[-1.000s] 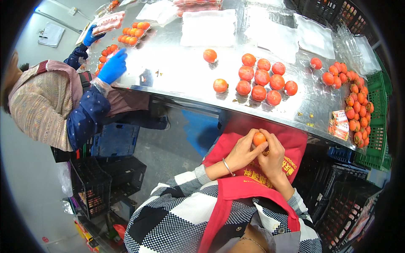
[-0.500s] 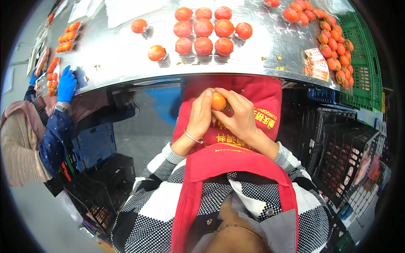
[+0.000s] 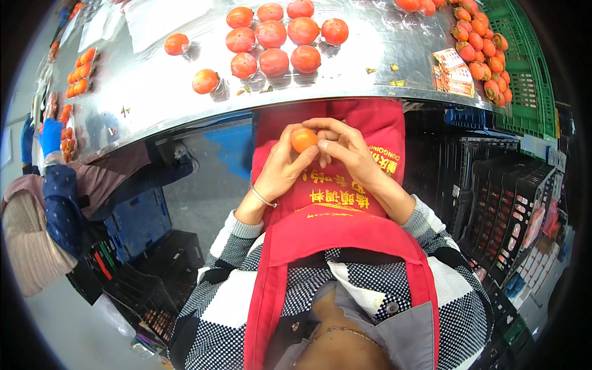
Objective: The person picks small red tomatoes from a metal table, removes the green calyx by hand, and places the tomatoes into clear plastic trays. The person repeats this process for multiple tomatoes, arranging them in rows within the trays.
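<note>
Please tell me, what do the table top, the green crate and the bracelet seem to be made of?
Table top: probably smooth stainless steel; silvery, with bright glare.
Green crate: likely moulded plastic, semi-gloss; evenly coloured, latticed wall.
Bracelet: polished metal, it seems; silvery and shiny, exact metal unclear.

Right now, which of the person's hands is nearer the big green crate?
Right. The right hand is left of the green crate, with a gap between; the left hand is farther left.
</note>
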Demonstrator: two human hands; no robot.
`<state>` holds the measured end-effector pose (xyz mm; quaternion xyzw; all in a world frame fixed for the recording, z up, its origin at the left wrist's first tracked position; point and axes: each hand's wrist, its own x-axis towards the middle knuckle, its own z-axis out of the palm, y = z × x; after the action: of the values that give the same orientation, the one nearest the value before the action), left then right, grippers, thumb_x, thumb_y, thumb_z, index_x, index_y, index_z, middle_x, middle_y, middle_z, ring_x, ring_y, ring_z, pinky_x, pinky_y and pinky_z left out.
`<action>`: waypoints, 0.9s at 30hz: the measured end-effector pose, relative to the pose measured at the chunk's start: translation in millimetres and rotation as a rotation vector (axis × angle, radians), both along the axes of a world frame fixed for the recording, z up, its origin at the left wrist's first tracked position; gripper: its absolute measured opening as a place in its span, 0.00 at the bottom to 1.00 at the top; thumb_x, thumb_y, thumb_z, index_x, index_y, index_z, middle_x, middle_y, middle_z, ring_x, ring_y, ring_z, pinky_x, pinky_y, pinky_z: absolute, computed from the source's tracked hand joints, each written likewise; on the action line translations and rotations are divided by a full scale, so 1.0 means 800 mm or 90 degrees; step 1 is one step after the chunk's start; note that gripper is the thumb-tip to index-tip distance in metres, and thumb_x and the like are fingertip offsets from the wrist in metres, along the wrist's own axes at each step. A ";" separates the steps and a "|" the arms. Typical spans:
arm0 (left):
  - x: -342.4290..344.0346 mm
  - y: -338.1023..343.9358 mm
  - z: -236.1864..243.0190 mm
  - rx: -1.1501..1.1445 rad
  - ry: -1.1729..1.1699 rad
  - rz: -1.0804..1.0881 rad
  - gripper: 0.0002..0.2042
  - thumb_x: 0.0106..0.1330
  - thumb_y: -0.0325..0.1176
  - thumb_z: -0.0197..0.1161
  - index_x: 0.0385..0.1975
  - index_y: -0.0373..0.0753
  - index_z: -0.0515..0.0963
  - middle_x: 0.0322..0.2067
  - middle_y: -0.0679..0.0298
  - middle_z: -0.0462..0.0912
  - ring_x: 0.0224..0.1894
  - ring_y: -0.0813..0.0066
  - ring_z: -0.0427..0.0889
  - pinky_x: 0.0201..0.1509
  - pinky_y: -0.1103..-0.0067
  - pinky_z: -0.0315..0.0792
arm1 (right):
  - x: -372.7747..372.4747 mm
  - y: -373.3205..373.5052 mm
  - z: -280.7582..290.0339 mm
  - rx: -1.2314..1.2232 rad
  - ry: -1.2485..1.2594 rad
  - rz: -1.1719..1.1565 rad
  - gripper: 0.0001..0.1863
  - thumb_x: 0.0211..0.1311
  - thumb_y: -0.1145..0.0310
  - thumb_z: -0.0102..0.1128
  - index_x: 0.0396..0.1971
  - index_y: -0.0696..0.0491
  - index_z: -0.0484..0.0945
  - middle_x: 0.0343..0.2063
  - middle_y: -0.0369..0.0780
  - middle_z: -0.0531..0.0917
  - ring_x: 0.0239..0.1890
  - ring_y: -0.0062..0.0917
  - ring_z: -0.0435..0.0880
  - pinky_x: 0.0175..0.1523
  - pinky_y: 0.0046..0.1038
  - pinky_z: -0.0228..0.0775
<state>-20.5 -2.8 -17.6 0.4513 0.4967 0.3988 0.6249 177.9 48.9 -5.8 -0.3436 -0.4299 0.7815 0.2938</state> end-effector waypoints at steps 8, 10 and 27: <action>0.003 0.003 0.004 0.014 0.094 -0.028 0.22 0.75 0.30 0.67 0.63 0.34 0.68 0.45 0.63 0.83 0.44 0.81 0.82 0.44 0.82 0.78 | -0.007 -0.002 -0.004 0.000 -0.020 0.008 0.23 0.74 0.65 0.63 0.64 0.55 0.72 0.44 0.36 0.86 0.37 0.14 0.81 0.38 0.19 0.72; 0.004 0.002 0.009 -0.041 0.083 -0.030 0.22 0.73 0.29 0.68 0.62 0.34 0.68 0.45 0.61 0.83 0.45 0.80 0.82 0.45 0.81 0.78 | -0.006 -0.002 -0.006 -0.021 -0.027 0.003 0.23 0.73 0.65 0.63 0.64 0.55 0.72 0.43 0.36 0.86 0.37 0.14 0.81 0.38 0.18 0.71; 0.008 0.002 0.009 0.036 0.174 -0.016 0.24 0.71 0.32 0.70 0.62 0.36 0.69 0.44 0.54 0.86 0.43 0.64 0.88 0.45 0.73 0.79 | -0.009 -0.003 -0.002 -0.028 -0.032 -0.008 0.23 0.73 0.65 0.63 0.63 0.57 0.72 0.38 0.34 0.84 0.33 0.13 0.78 0.36 0.18 0.69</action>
<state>-14.3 -1.6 -10.1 0.5253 0.5598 0.3396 0.5434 170.5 46.7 -7.1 -0.3718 -0.4177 0.7803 0.2801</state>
